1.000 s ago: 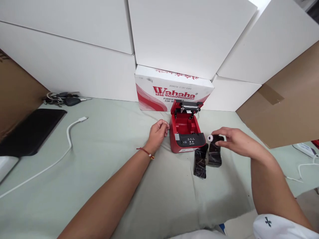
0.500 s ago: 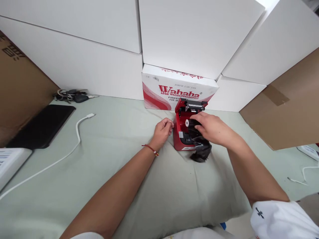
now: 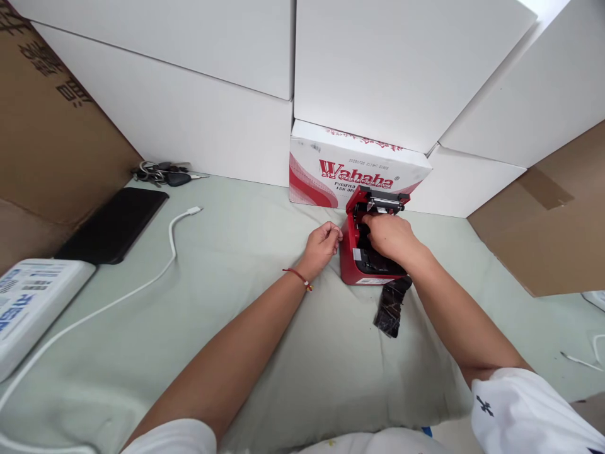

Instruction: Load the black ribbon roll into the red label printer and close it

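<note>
A small red printer [image 3: 347, 261] stands with its lid [image 3: 378, 200] tipped back and its inside exposed. My right hand [image 3: 390, 236] reaches down into it, fingers curled at a roll of black film [image 3: 363, 238]; the hand hides most of the roll and the fingertips. A loose strip of the film [image 3: 391, 309] hangs over the printer's front edge onto the cloth. Beside the printer's left wall, my left hand [image 3: 322, 246] is closed, fingers curled together, with the fingertips at the wall. Nothing shows in it.
Behind the printer stands a white and red Wahaba-style carton [image 3: 312, 170] against white panels. At left lie keys [image 3: 165, 173], a black phone-like slab [image 3: 116, 227], a white cable [image 3: 172, 246] and a white box [image 3: 42, 302]. Brown cardboard [image 3: 543, 208] borders the right side.
My right hand has gone deeper into the printer with the black roll. The film's loose end now hangs flatter and lower over the front. My left hand stays beside the printer; the view has shifted.
</note>
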Motion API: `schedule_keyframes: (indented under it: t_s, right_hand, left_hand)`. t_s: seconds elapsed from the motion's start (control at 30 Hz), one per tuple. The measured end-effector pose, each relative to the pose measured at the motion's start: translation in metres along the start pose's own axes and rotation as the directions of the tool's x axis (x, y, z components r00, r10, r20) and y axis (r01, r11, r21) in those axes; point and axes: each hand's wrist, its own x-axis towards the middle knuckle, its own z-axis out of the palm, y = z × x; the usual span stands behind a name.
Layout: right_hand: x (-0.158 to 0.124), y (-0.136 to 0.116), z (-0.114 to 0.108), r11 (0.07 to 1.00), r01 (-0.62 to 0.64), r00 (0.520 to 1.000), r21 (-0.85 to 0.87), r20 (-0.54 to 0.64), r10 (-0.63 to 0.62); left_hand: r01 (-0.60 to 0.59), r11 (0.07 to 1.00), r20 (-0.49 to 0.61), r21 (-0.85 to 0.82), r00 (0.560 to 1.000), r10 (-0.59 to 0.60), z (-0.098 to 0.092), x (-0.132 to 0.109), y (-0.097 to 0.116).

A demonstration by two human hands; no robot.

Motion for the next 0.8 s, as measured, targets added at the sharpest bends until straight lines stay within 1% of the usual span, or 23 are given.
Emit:
schedule_keyframes:
  t_s: [0.1,0.17,0.2,0.23,0.27,0.3,0.33,0.37,0.4,0.43,0.53,0.6,0.67,0.73,0.77,0.8]
  right_hand:
    - [0.0,0.007,0.001,0.997,0.058,0.998,0.056,-0.034,-0.056]
    - [-0.012,0.015,0.003,0.989,0.111,0.992,0.102,-0.066,-0.105]
    - [-0.022,0.019,0.007,0.977,0.159,0.983,0.144,-0.12,-0.142]
    - [-0.034,0.022,0.012,0.955,0.226,0.96,0.191,-0.211,-0.185]
    - [-0.047,0.025,0.019,0.92,0.312,0.917,0.237,-0.328,-0.226]
    - [-0.062,0.026,0.027,0.867,0.42,0.835,0.267,-0.487,-0.255]
    - [-0.076,0.026,0.038,0.829,0.499,0.751,0.253,-0.603,-0.268]
    - [-0.089,0.024,0.049,0.808,0.543,0.69,0.228,-0.67,-0.275]
    - [-0.1,0.021,0.06,0.801,0.563,0.65,0.203,-0.708,-0.277]
    - [-0.109,0.018,0.071,0.804,0.566,0.627,0.182,-0.728,-0.277]
    - [-0.122,0.005,0.097,0.832,0.531,0.606,0.163,-0.76,-0.237]
    - [-0.122,-0.001,0.107,0.856,0.488,0.598,0.17,-0.779,-0.187]
    - [-0.119,-0.003,0.112,0.876,0.449,0.594,0.177,-0.791,-0.145]
    - [-0.117,-0.004,0.114,0.883,0.437,0.587,0.172,-0.799,-0.135]
    - [-0.116,-0.004,0.114,0.882,0.442,0.583,0.166,-0.8,-0.142]
    - [-0.115,-0.003,0.115,0.879,0.449,0.579,0.16,-0.801,-0.15]
  left_hand:
    - [-0.006,1.0,0.006,0.012,1.0,0.006,0.0,0.0,0.001]
    - [-0.014,1.0,0.009,0.02,1.0,0.013,0.0,0.0,0.001]
    - [-0.018,1.0,0.01,0.025,1.0,0.018,0.0,0.0,0.001]
    - [-0.022,0.999,0.01,0.031,1.0,0.022,0.0,0.0,0.001]
    - [-0.026,0.999,0.009,0.038,1.0,0.026,0.0,0.0,0.001]
    - [-0.031,0.998,0.008,0.047,1.0,0.03,0.0,0.0,0.0]
    - [-0.036,0.998,0.006,0.057,0.999,0.036,0.0,0.0,-0.001]
    - [-0.043,0.997,0.004,0.07,0.999,0.042,-0.001,-0.001,-0.002]
    - [-0.05,0.995,0.0,0.085,0.999,0.051,-0.001,-0.001,-0.003]
    - [-0.06,0.993,-0.006,0.102,0.998,0.061,-0.001,-0.002,-0.004]
    - [-0.11,0.98,-0.039,0.168,0.992,0.118,-0.002,-0.006,0.0]
    - [-0.168,0.962,-0.073,0.216,0.98,0.188,-0.003,-0.004,0.01]
    - [-0.255,0.928,-0.093,0.27,0.953,0.289,-0.001,0.002,0.024]
    - [-0.384,0.851,-0.066,0.357,0.899,0.433,0.002,0.013,0.04]
    - [-0.416,0.834,-0.046,0.363,0.885,0.462,0.004,0.019,0.047]
    - [-0.43,0.834,-0.022,0.346,0.885,0.465,0.006,0.026,0.054]
